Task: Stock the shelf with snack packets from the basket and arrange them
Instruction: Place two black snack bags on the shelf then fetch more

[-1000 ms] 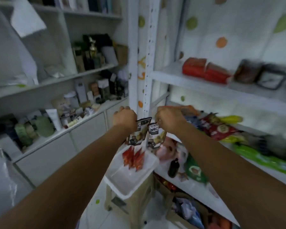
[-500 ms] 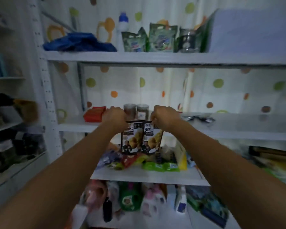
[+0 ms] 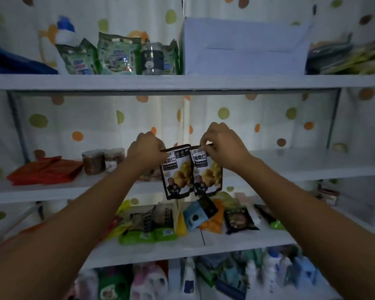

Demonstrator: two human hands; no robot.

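In the head view, the left hand (image 3: 146,151) is pinching the top edge of the left snack packet (image 3: 178,174) with curled fingers. The right hand (image 3: 223,148) is pinching the right snack packet (image 3: 208,172) likewise. Both packets are hanging upright, edges touching, just in front of the middle shelf (image 3: 290,167).

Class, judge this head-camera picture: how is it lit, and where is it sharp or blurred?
Head view: dim, bluish light; snack packets in the left hand and right hand sharpest, print legible; bottom-shelf bottles blurred; shelf uprights tilt from wide-angle distortion.
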